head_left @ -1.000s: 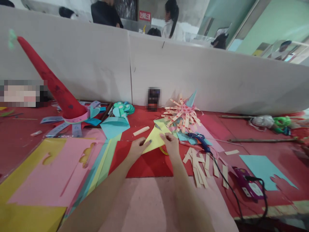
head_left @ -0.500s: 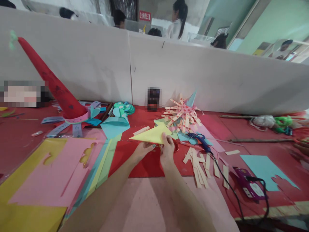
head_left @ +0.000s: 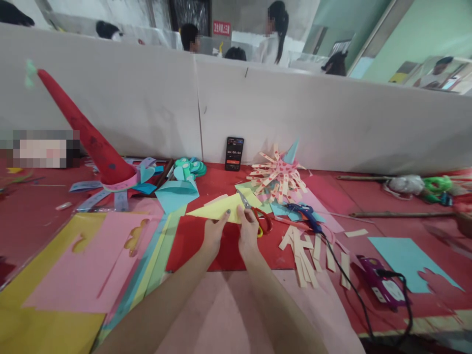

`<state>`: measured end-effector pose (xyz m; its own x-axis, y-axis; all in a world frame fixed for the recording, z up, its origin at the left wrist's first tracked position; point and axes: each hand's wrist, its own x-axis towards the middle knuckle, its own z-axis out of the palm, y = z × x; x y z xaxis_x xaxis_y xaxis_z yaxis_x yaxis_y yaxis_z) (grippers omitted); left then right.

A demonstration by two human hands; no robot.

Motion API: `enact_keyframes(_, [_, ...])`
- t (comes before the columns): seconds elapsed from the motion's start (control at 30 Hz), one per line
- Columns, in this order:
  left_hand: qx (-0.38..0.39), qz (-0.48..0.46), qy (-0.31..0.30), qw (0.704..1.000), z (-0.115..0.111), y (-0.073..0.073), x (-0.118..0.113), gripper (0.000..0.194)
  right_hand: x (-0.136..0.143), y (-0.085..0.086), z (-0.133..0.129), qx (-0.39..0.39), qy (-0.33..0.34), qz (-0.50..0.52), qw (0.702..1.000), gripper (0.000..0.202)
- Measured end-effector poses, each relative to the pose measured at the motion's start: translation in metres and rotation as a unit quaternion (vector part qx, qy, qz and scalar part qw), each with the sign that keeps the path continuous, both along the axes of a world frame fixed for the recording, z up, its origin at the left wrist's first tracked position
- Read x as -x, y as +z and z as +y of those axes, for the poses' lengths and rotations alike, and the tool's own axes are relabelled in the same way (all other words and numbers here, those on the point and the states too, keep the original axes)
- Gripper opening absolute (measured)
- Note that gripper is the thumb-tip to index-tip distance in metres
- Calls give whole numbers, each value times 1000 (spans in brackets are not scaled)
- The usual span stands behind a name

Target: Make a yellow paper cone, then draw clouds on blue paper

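Note:
A folded, pointed piece of yellow paper (head_left: 210,209) is pinched between my two hands at the middle of the table. My left hand (head_left: 215,231) grips its lower edge near the centre, thumb on top. On the right part, my right hand (head_left: 248,228) holds it, thumb on top and fingers partly hidden. Scissors with red and yellow handles (head_left: 262,220) lie just beyond and right of my right hand, blades partly over more yellow paper. Below both hands is a red sheet (head_left: 228,250).
A red cone (head_left: 88,135) with paper strips stands left, a spiky paper piece (head_left: 280,172) behind right. A phone (head_left: 234,153) leans on the partition. Right are a blue glue gun (head_left: 306,214), pale strips (head_left: 302,260), a purple box (head_left: 383,282) and its cable.
My left hand has come from beneath the paper to its near edge, thumb now on top. The paper is lower and flatter, its tip further left. The scissors now show more fully.

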<state>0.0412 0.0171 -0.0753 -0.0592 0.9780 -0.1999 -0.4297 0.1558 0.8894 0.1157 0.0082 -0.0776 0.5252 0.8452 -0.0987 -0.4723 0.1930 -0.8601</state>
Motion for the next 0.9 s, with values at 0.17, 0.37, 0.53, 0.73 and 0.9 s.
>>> enact_keyframes(0.17, [-52,-120,-11,991,10,15,-11,39,-12,2,4,0,-22,53,998,23])
enact_keyframes(0.37, [-127,-88,15,988,22,29,-21,43,-25,10,5,12,-44,79,996,24])
enact_keyframes(0.53, [-124,-55,1,991,32,22,-24,41,-27,12,5,11,-46,101,994,22])
enact_keyframes(0.73, [-42,7,50,998,41,14,-25,34,-27,13,6,7,-49,116,992,21])
enact_keyframes(0.9, [-66,-38,14,997,38,16,-28,36,-27,14,4,15,-70,95,993,19])
